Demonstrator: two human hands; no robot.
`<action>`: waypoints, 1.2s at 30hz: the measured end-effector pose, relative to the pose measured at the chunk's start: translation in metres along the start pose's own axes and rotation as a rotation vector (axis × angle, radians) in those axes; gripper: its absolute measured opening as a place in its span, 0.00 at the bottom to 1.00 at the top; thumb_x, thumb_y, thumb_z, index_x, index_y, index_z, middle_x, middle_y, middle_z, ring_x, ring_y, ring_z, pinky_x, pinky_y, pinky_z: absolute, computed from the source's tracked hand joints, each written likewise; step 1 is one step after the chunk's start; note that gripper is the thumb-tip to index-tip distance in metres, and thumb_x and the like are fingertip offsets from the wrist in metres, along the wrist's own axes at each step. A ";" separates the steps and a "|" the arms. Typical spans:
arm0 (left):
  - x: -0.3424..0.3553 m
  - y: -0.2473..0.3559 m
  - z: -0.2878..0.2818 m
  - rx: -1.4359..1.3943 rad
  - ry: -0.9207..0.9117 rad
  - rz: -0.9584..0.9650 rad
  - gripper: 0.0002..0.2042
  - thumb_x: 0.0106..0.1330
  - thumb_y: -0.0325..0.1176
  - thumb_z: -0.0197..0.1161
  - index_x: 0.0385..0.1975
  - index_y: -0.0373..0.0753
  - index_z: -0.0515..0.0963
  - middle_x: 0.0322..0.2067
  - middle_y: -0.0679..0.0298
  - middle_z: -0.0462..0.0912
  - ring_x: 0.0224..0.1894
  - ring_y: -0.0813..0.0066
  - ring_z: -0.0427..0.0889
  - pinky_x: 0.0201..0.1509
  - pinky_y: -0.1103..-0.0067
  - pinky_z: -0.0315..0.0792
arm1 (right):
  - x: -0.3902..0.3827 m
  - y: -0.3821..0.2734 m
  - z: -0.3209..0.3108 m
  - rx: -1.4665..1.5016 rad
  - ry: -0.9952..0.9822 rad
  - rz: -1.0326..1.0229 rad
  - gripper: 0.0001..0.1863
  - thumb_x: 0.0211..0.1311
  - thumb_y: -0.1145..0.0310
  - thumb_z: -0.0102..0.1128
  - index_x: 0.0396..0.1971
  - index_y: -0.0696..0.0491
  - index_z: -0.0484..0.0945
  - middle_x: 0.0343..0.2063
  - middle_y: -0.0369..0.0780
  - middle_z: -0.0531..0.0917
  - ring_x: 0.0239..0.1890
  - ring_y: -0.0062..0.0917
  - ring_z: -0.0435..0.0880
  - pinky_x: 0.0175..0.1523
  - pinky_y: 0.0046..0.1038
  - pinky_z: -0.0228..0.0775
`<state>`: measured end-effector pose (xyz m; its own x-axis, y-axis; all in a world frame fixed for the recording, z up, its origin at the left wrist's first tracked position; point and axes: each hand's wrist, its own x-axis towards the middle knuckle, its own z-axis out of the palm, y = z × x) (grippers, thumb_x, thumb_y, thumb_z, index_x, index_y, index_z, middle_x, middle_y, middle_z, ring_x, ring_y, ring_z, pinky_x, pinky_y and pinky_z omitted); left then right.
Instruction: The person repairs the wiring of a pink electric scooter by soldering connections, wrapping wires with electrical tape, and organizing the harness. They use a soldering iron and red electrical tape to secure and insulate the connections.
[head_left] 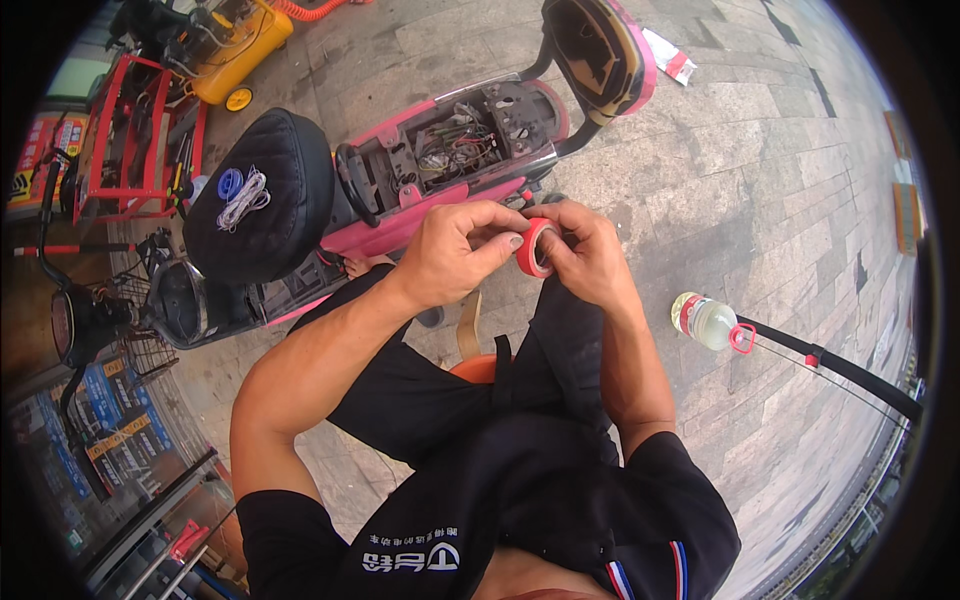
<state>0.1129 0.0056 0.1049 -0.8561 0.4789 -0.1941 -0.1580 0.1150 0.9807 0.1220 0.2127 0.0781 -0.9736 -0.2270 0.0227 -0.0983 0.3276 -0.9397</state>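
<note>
Red tape roll is grasped by your right hand, core opening toward that thumb; your left hand curls just leftward, any grip unclear.

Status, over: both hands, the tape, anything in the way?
Right hand gripping red tape roll. Left hand at roll's left side, grip unclear. Pink scooter just beyond hands, wiring exposed.

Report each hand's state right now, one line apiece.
Left hand: curled at the red tape roll; grip cannot be told.
Right hand: closed, holding the red tape roll.
</note>
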 end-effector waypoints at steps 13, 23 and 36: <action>-0.001 0.000 -0.006 0.351 -0.098 0.100 0.04 0.67 0.24 0.57 0.38 0.32 0.74 0.33 0.63 0.80 0.35 0.79 0.77 0.39 0.78 0.73 | 0.000 -0.012 -0.005 -0.059 -0.154 -0.052 0.12 0.55 0.79 0.59 0.40 0.56 0.82 0.27 0.43 0.79 0.26 0.29 0.79 0.32 0.29 0.71; -0.001 0.007 -0.003 0.335 0.075 0.255 0.06 0.63 0.22 0.58 0.39 0.31 0.74 0.33 0.55 0.80 0.35 0.68 0.81 0.39 0.74 0.73 | 0.005 -0.005 0.000 0.061 -0.111 0.001 0.12 0.57 0.79 0.58 0.42 0.60 0.81 0.29 0.44 0.81 0.25 0.29 0.83 0.31 0.27 0.73; 0.002 0.010 -0.004 0.737 0.068 0.436 0.06 0.55 0.23 0.63 0.32 0.35 0.76 0.29 0.56 0.80 0.32 0.56 0.82 0.34 0.69 0.74 | 0.004 -0.008 -0.003 -0.069 -0.121 -0.036 0.13 0.55 0.77 0.60 0.41 0.56 0.82 0.29 0.45 0.80 0.27 0.34 0.80 0.34 0.32 0.72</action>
<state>0.1078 0.0047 0.1149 -0.7974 0.5614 0.2214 0.5318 0.4802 0.6976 0.1181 0.2120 0.0867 -0.9377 -0.3471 0.0111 -0.1510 0.3787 -0.9131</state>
